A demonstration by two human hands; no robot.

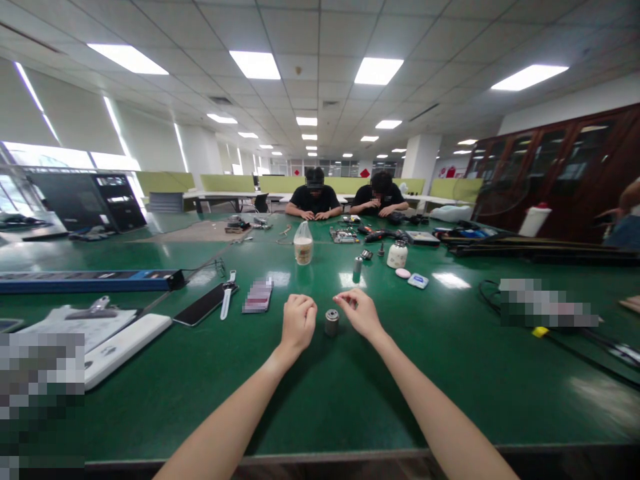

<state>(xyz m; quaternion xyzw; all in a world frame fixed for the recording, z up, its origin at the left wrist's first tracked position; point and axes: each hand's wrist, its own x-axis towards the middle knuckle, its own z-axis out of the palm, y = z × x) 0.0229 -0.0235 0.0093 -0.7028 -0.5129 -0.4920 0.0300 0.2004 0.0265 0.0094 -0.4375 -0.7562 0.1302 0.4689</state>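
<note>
A small grey metal cylinder (331,323) stands upright on the green table between my two hands, with a ring-shaped opening at its top. Just left of it, my left hand (299,322) is closed, fingers curled under; whatever it may hold is hidden. On the other side, my right hand (359,312) has thumb and fingertips pinched together above table level, close to the cylinder but apart from it. Anything between those fingertips is too small to make out. Beyond my right hand stands a slim metallic cylinder (357,269).
A bagged cup (303,251) and a white jar (397,255) stand farther back. Leftward lie a phone (203,305), a white watch (229,295), a power strip (90,281) and a clipboard (100,313). Cables (565,347) lie at right. Two people (313,197) sit opposite.
</note>
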